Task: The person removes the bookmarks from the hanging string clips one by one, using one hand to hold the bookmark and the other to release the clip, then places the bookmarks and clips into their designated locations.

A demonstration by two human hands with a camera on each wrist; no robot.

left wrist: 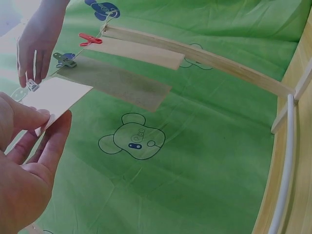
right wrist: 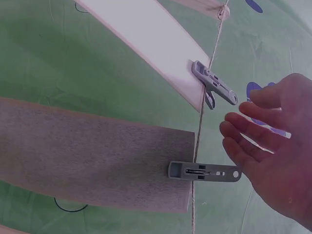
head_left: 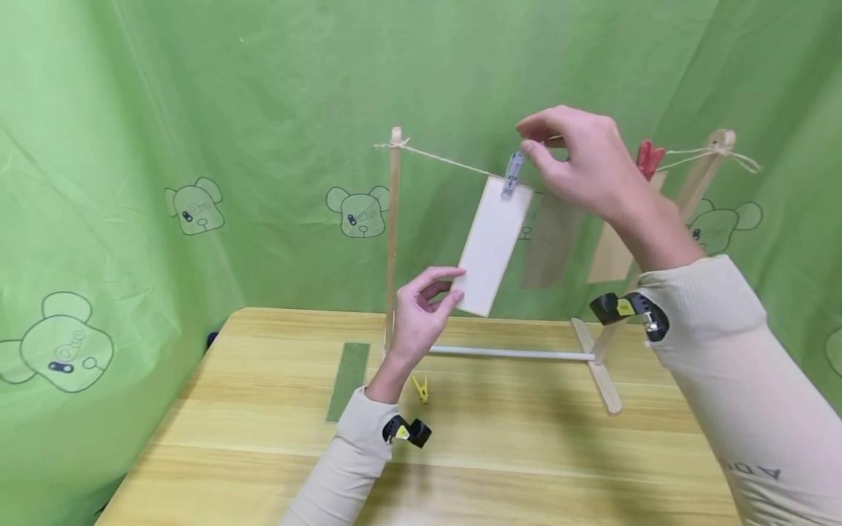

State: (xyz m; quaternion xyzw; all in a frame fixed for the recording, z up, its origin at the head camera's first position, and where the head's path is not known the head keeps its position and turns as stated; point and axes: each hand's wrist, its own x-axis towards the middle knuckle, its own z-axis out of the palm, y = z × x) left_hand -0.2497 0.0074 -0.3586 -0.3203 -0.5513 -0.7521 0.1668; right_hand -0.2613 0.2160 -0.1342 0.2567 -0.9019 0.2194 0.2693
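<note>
Green cloth behind, wood table point(head_left: 526, 453) below. Left hand point(head_left: 421, 310) pinches the white card's point(head_left: 493, 245) bottom corner at seven o'clock. Right hand point(head_left: 579, 164), fingers loose and apart, hovers just beside the grey peg point(head_left: 512, 175) clamping the card's top to the string point(head_left: 447, 159). Red peg point(head_left: 647, 159) at three o'clock; yellow peg point(head_left: 419, 388) on the table.

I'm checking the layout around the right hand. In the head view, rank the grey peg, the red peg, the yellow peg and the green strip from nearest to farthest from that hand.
1. Grey peg: on the string, just left of the right hand.
2. Red peg: on the string, just right of the hand, a little farther.
3. Yellow peg: on the table, low left.
4. Green strip: on the table, farther left.
</note>
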